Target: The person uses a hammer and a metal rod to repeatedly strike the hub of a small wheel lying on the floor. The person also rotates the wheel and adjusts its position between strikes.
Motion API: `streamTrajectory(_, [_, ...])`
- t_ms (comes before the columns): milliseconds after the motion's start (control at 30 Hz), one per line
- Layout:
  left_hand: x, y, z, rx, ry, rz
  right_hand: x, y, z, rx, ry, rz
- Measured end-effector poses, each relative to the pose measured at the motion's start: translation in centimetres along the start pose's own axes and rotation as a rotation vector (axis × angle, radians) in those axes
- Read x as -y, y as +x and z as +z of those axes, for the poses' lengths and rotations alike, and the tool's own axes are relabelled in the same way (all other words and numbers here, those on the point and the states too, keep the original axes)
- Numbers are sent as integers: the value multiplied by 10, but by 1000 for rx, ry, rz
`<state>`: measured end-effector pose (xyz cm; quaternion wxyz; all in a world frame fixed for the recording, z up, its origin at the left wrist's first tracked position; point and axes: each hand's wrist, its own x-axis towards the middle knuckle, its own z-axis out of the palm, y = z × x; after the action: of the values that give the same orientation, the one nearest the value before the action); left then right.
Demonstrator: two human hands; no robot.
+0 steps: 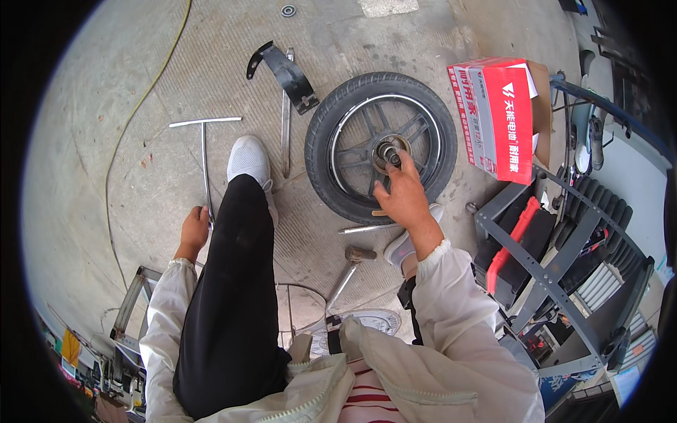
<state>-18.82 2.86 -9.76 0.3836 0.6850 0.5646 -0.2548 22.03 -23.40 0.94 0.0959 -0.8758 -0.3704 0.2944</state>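
A spoked wheel with a black tyre [326, 185] lies flat on the floor in front of me. My right hand [407, 194] reaches over it from the near right, thumb and fingers apart. Its fingertips are at a dark cylindrical metal part [388, 151] standing in the hub; the hand does not wrap round it. To the left, my left hand [193, 231] is closed on the lower end of a T-handle wrench [205, 166], whose crossbar points away from me. A small flat tan piece [379, 213] rests on the tyre's near side.
A hammer [360, 254] and a metal bar [367, 228] lie near the wheel. Beyond are a black curved bracket [291, 79], a long metal lever [285, 134] and a bearing ring [288, 10]. A red cardboard box [513, 127] and metal rack [543, 271] stand right; a yellow hose [134, 109] runs left.
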Motion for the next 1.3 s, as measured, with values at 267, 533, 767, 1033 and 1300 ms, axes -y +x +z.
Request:
streamTrajectory(267, [2, -1, 1, 0, 3, -4, -6, 9, 8, 7, -14, -34])
streamTrajectory(533, [-4, 0, -2, -9, -2, 11, -9, 8, 3, 21, 36, 0])
streamTrajectory(767, [-2, -2, -2, 7, 7, 2, -11, 8, 4, 22, 57, -43])
streamTrajectory(1033, [-2, -1, -3, 20, -6, 6, -10, 12, -1, 58, 98, 1])
streamTrajectory(1300, [-2, -1, -2, 11, 3, 4, -11, 13, -2, 65, 79, 1])
